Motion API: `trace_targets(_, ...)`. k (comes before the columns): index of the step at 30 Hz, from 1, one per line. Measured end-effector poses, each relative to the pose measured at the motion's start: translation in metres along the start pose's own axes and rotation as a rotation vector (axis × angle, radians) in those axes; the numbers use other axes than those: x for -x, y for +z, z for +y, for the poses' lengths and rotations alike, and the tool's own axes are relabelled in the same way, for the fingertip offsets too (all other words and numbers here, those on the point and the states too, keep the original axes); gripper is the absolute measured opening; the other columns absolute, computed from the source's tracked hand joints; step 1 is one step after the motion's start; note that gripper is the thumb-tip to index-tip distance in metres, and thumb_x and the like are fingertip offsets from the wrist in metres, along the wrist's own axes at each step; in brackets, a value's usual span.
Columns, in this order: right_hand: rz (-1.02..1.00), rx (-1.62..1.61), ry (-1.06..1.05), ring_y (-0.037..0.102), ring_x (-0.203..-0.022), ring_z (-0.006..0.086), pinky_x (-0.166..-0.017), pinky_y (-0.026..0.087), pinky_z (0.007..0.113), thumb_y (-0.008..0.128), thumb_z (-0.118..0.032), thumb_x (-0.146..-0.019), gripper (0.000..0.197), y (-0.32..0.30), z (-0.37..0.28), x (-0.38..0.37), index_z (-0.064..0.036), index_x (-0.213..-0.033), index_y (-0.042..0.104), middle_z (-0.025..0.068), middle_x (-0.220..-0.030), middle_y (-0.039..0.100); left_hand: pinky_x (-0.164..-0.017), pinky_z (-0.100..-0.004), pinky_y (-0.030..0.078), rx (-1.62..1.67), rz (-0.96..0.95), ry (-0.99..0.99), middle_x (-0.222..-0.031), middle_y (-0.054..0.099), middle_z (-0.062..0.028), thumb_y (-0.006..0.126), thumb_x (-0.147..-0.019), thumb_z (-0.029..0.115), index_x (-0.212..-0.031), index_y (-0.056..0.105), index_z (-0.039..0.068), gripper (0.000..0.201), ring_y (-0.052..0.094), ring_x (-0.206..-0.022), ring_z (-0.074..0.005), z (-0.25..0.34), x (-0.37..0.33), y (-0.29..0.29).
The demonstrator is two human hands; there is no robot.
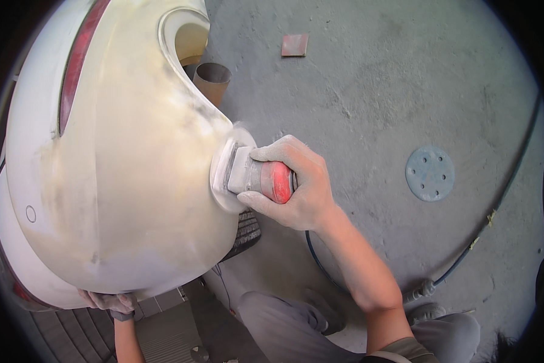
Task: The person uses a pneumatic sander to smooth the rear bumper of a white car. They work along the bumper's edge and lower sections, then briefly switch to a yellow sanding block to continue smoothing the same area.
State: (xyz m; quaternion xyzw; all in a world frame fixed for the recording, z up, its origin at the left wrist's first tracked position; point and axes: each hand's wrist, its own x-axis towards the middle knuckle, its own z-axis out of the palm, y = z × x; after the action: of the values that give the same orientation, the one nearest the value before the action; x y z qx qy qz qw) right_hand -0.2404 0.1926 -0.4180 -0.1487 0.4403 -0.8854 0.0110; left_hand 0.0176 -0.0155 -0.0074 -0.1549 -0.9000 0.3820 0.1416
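Observation:
My right hand [302, 181] is wrapped round a dusty round sander [243, 170] with a red top. Its pad stands tilted on edge, pressed against the curved corner of a car bumper [138, 151], close to the wheel-arch-like cutout. The bumper is white and cream, with dull sanded patches and darker smudges. At the bumper's lower left edge my left hand [107, 300] touches the panel, fingers stretched along it and partly hidden. A dark band circles that wrist. White dust coats my right fingers.
A red reflector strip [81, 66] is set in the bumper. Beside it show a pipe end [213, 75] and a tire [246, 230]. On the concrete floor lie a small reddish square pad [295, 45], a blue-grey holed sanding disc [430, 173] and a dark air hose [507, 187].

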Motion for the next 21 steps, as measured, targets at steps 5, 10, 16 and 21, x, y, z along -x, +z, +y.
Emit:
trace_targets(5,-0.023,-0.002,-0.007,0.067,-0.081,0.0276,-0.071,0.055,0.038,0.096,-0.024,-0.069,0.05,0.001,0.001,0.002,-0.0102,-0.111,0.071,0.0076,-0.095,0.066,-0.125,-0.0665,0.033,0.039,-0.02,-0.033,-0.171,0.014,-0.0212,0.047,-0.102,0.044,-0.167,0.023,0.006,0.079,0.021,-0.159,-0.0461,0.0,0.001,0.001)
trace_targets(10,-0.006,-0.034,0.008,0.066,-0.08,0.0282,-0.072,0.055,0.039,0.097,-0.024,-0.07,0.051,0.0,0.002,-0.003,-0.0099,-0.112,0.071,0.0078,-0.093,0.065,-0.123,-0.0639,0.037,0.024,-0.009,-0.004,-0.167,0.022,-0.0273,0.05,-0.104,0.046,-0.165,0.03,0.004,0.077,0.031,-0.156,-0.0471,-0.001,0.002,0.0)
trace_targets(16,-0.008,-0.045,-0.085,0.067,-0.081,0.0279,-0.073,0.056,0.038,0.097,-0.024,-0.071,0.05,0.0,0.0,-0.01,-0.0102,-0.112,0.073,0.0079,-0.093,0.066,-0.122,-0.0639,0.037,0.003,0.01,-0.009,-0.168,0.022,-0.0279,0.05,-0.103,0.049,-0.165,0.031,0.003,0.08,0.032,-0.155,-0.0468,-0.004,0.003,0.001)
trace_targets(21,0.017,-0.068,-0.075,0.067,-0.081,0.0284,-0.072,0.056,0.038,0.096,-0.025,-0.07,0.049,0.0,0.005,-0.009,-0.0098,-0.111,0.073,0.0083,-0.092,0.066,-0.124,-0.0643,0.034,-0.028,0.002,0.02,-0.167,0.023,-0.0264,0.05,-0.103,0.048,-0.165,0.029,0.001,0.081,0.031,-0.155,-0.0467,-0.003,0.003,-0.001)
